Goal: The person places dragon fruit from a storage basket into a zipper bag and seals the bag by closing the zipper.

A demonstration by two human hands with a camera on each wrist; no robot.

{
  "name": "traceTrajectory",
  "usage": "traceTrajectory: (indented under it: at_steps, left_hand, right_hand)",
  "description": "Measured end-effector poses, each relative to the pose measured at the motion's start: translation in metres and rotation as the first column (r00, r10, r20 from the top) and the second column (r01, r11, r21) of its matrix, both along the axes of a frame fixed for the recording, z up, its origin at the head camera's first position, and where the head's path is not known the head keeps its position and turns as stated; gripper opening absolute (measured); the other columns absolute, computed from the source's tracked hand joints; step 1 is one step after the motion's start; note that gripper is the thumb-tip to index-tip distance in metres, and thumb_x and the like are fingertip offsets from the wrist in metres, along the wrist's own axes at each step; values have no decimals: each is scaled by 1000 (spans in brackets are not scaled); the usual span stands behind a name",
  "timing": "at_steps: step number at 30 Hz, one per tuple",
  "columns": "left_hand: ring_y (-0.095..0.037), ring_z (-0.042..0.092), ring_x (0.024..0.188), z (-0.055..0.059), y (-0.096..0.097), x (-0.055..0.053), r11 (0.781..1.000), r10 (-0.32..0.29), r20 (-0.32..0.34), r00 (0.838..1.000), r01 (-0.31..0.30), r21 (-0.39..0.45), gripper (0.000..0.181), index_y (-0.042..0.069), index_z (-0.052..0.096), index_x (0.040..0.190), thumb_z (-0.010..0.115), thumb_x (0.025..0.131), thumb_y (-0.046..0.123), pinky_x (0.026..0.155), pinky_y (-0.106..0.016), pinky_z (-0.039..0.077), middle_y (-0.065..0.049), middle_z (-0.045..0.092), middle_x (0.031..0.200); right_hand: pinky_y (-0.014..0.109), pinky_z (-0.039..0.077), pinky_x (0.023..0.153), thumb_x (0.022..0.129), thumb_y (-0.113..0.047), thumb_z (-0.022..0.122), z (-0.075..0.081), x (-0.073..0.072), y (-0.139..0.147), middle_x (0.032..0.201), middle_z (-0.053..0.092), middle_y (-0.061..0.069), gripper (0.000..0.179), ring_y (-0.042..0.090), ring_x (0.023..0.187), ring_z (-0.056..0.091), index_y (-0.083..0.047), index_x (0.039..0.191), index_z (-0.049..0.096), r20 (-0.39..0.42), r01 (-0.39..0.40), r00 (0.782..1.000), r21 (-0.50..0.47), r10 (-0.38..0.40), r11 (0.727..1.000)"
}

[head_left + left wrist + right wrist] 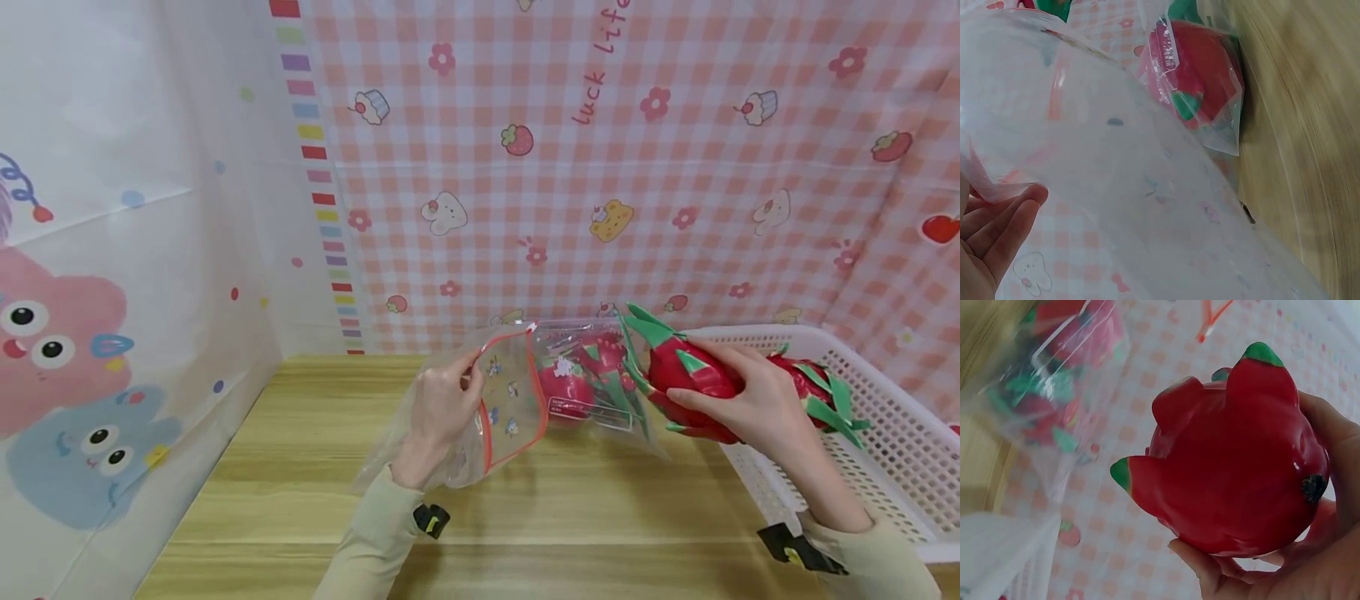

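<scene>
A fruit (693,367), red with green leaves (651,325), is held in the air above the table (570,508), between the bag (517,404) and the basket (896,417). It is gripped by the right hand (768,404), whose thumb and fingers are curved round opposite sides of it. Its leaves are pointed toward the far end of the bag; whether the bag is touched by them cannot be told. In the right wrist view, a dark spot is seen on the fruit, near the hand.

The bag is clear, with a red strip (517,453) and small printed figures. Its film is pinched by the left hand (442,400), the fingertips being brought together on it near the strip. Bagged fruit (567,387), also red and green, is seen through the film at the end away from that hand.

A second fruit (806,385) is seen at the white basket, partly hidden by the right hand. Pale sleeves (378,529) are worn on both arms, with a black strap (431,520) at each wrist. Behind the wooden table, a pink checked cloth (480,183) is hung.
</scene>
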State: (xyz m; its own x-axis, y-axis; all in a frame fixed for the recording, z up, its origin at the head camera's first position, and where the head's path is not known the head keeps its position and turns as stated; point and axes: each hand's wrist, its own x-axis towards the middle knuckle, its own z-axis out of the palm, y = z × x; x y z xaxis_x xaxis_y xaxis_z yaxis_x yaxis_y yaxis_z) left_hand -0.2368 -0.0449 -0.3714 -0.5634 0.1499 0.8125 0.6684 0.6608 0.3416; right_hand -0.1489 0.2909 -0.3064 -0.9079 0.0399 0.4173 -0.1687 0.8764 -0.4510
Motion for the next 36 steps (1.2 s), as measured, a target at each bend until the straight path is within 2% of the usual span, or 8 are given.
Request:
traceTrajectory:
  at_steps: [3,7,14,22,27,32,36]
  left_hand:
    - [-13,66,51,1,1,0,1000,0,6,1000,0,2,20,-4,71,100,60,85,1,44,-14,47,-14,74,76]
    - [-13,66,52,2,1,0,1000,4,10,1000,-4,5,20,-4,72,100,59,86,2,44,-14,47,-14,74,77]
    - [-14,66,51,4,3,0,1000,9,32,999,-9,2,20,-4,71,100,59,86,1,43,-11,44,-15,74,77]
    - [-14,68,55,4,5,0,1000,18,48,999,-19,7,20,-3,71,101,61,85,1,45,-12,47,-15,74,79]
    - [-15,68,55,6,7,1,1000,19,55,998,-19,10,21,-4,71,102,59,86,2,45,-11,47,-15,74,79]
    - [-16,69,57,8,10,4,1000,12,73,997,-14,27,20,-4,70,102,58,87,2,47,-11,48,-16,74,81]
    - [-15,69,58,10,13,7,1000,13,68,998,-14,26,20,-4,70,102,57,87,3,48,-12,49,-15,74,81]
  right_hand:
    - [30,46,60,74,-48,76,4,2,-12,128,56,22,72,35,101,54,-19,136,53,14,-35,999,-27,36,999]
    - [30,47,62,76,-50,74,11,3,-28,127,57,18,71,32,101,56,-22,137,51,73,-83,993,-67,88,994]
    - [29,50,64,76,-50,74,15,2,-51,119,61,13,67,28,96,57,-28,136,52,134,-163,976,-90,174,982]
    - [28,50,68,75,-52,74,18,2,-75,122,62,10,66,21,92,59,-29,134,54,199,-232,947,-113,251,966]
    - [28,52,65,75,-53,74,19,-2,-88,114,64,12,66,20,88,59,-30,134,53,268,-223,927,-176,264,959]
    - [33,56,68,77,-52,72,19,-8,-98,121,61,17,67,26,99,60,-28,136,51,339,-187,902,-250,267,950]
    - [37,57,72,78,-54,69,20,-14,-104,125,60,19,70,27,101,62,-24,138,49,365,-171,893,-264,263,949]
